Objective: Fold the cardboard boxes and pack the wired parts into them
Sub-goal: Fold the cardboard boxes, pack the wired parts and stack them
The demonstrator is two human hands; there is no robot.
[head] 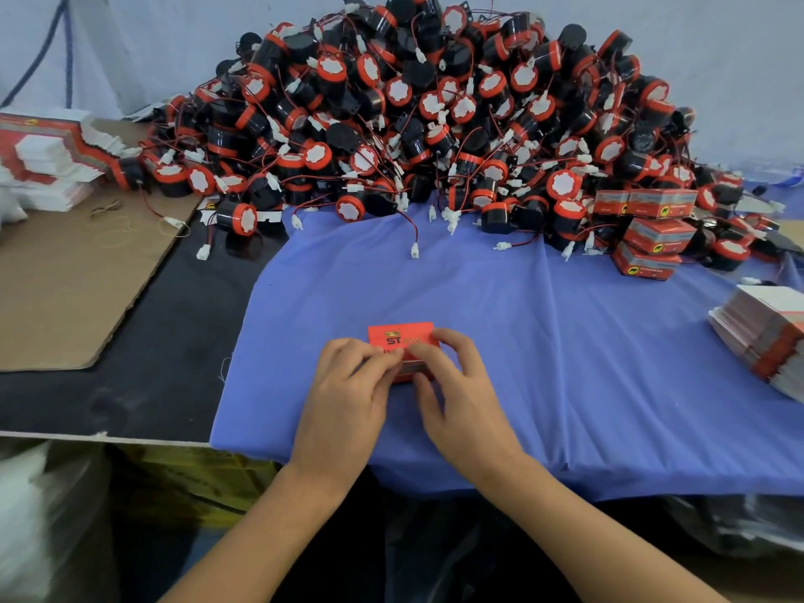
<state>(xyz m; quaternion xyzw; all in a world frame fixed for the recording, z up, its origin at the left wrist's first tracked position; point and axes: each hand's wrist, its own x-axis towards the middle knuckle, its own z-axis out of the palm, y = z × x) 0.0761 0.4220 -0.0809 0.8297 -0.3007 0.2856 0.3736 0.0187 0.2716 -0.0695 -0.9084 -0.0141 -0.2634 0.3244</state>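
Observation:
A small red cardboard box [402, 339] with black "ST" lettering sits on the blue cloth [565, 341] near the front middle. My left hand [352, 380] pinches its near left edge, and my right hand [452, 376] grips its near right side with curled fingers. Both hands cover the box's near half. A large heap of black and red wired parts [435, 124] with white connectors rises at the back of the table.
Several folded red boxes [652, 237] lie at the right edge of the heap. A stack of flat box blanks [770, 341] lies at the far right, another stack [48, 158] at the far left. A brown cardboard sheet [74, 276] covers the left side.

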